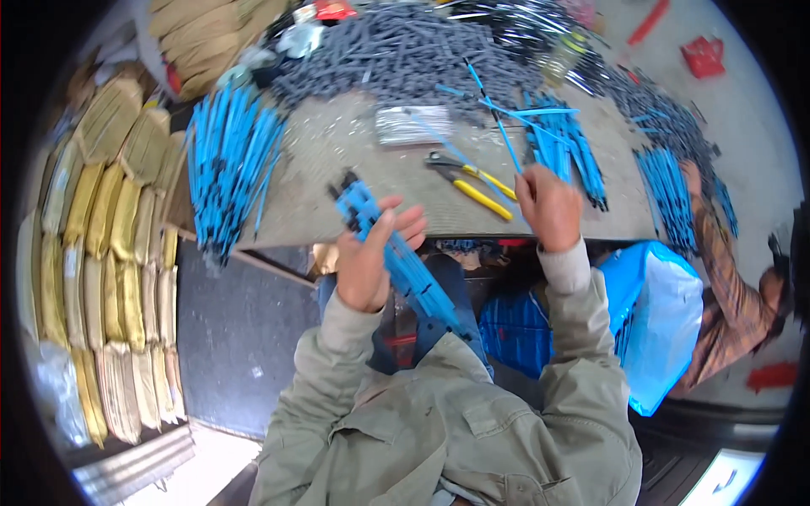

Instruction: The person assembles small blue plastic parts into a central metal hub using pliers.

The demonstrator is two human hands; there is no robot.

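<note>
My left hand (368,257) holds a bundle of thin blue sticks with black ends (413,274), slanting down over my lap, its thumb across them and its fingers partly stretched. My right hand (550,207) is closed in a fist at the table's front edge. A single blue-and-black stick (504,135) rises from that fist, up and to the left. Just left of the right hand lie pliers with yellow handles (483,200). Several loose blue sticks (540,112) cross behind it, beside a blue bundle (557,156).
A large blue stick pile (229,160) covers the table's left end. Small grey parts (396,55) are heaped at the back, with a pack of silvery strips (413,125) before them. Wrapped packages (110,211) stack at left. A blue-white bag (658,320) and a co-worker (734,287) are at right.
</note>
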